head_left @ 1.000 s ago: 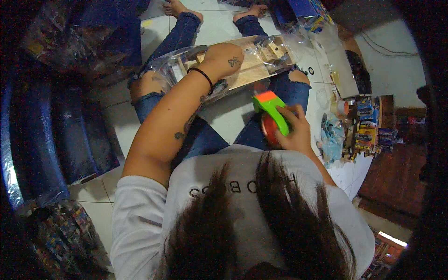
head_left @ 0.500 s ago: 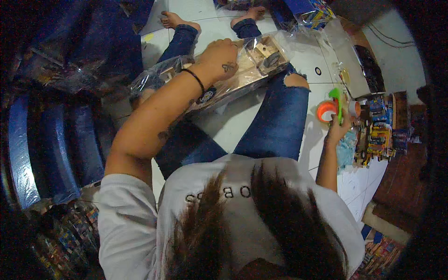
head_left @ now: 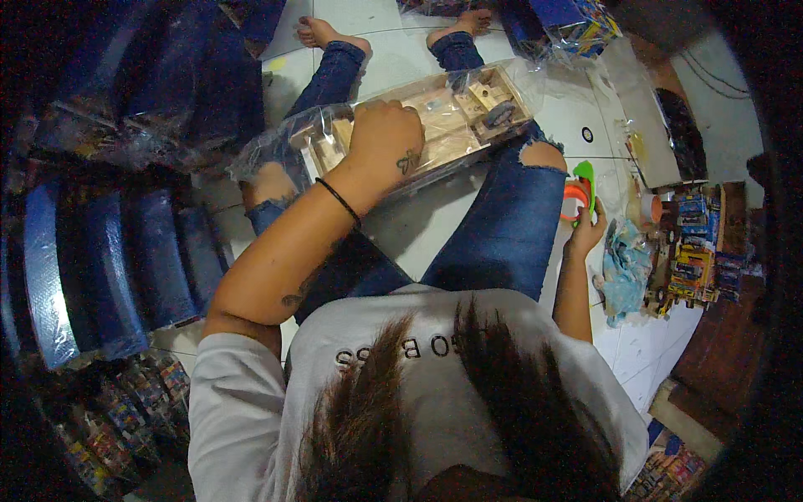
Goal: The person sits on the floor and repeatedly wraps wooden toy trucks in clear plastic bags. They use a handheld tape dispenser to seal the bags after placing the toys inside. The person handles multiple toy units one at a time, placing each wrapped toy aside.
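Observation:
A wooden toy vehicle (head_left: 443, 138) with a dark wheel lies across my thighs, wrapped in a clear plastic bag (head_left: 284, 138). My left hand (head_left: 386, 140) is closed in a fist over the toy's middle, gripping the plastic; the fingertips are hidden. Beside my right knee, my right hand (head_left: 589, 230) holds a green tape dispenser (head_left: 585, 174) with an orange roll of tape (head_left: 574, 201). The fingers wrap round its near end.
A small black wheel (head_left: 587, 134) lies on the white floor tiles beyond the dispenser. To the right are a crumpled light-blue plastic bag (head_left: 627, 266) and stacked colourful packages (head_left: 694, 251). Blue wrapped packages (head_left: 113, 259) stand at the left, with more small packs (head_left: 117, 410) below.
My right hand has brought the tape dispenser left, closer to my knee. The wrapped toy has tipped, and the blue-hubbed wheel on its near side no longer shows. My left hand still grips it.

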`<control>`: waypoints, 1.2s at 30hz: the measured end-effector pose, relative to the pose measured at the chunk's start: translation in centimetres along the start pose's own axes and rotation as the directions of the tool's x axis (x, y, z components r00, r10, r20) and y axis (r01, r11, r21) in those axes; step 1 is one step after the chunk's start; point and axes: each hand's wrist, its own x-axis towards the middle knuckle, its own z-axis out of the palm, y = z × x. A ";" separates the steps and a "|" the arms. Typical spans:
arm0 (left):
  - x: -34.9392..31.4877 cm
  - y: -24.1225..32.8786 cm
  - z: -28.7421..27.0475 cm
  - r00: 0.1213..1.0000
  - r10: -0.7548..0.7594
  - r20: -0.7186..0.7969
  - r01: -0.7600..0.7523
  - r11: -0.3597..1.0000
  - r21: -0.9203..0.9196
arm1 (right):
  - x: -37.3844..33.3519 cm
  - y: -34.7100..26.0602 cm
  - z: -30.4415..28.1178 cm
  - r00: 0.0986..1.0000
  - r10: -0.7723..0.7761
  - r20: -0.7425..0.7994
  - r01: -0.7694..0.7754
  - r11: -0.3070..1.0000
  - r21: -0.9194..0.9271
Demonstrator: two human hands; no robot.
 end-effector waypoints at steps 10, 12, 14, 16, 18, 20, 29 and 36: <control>0.3 -1.4 0.4 0.994 -0.013 -0.110 -0.004 0.987 -0.160 | 0.1 -10.5 -1.1 0.844 -0.527 0.096 0.527 0.849 0.029; 0.3 -1.6 1.0 1.000 0.028 -0.011 -0.029 0.991 -0.128 | -0.2 -12.1 -0.9 0.860 -0.505 0.073 0.502 0.863 0.050; 0.5 -1.7 1.5 1.000 0.030 0.004 -0.029 0.990 -0.138 | -0.4 -14.3 -0.6 0.859 -0.508 0.061 0.507 0.862 0.027; 0.6 -1.7 2.0 0.999 -0.007 -0.038 -0.001 0.982 -0.186 | -0.6 -17.1 0.1 0.803 -0.589 0.090 0.579 0.807 0.112; 0.6 -1.6 2.2 0.998 -0.045 -0.047 0.031 0.962 -0.270 | -0.6 -20.5 1.2 0.752 -0.646 0.134 0.634 0.763 0.121; 0.3 -1.6 2.1 0.996 -0.069 -0.054 0.048 0.946 -0.321 | -0.7 -24.1 2.8 0.651 -0.724 0.230 0.691 0.690 0.217; -1.4 -0.5 -1.5 0.998 -0.022 0.052 0.020 0.998 0.054 | -3.0 -30.9 8.3 0.388 -0.894 0.227 0.826 0.446 0.344; -0.1 -0.4 0.0 0.994 0.012 0.110 -0.036 0.974 0.223 | -4.1 -27.3 7.6 0.494 -0.816 0.301 0.760 0.573 0.308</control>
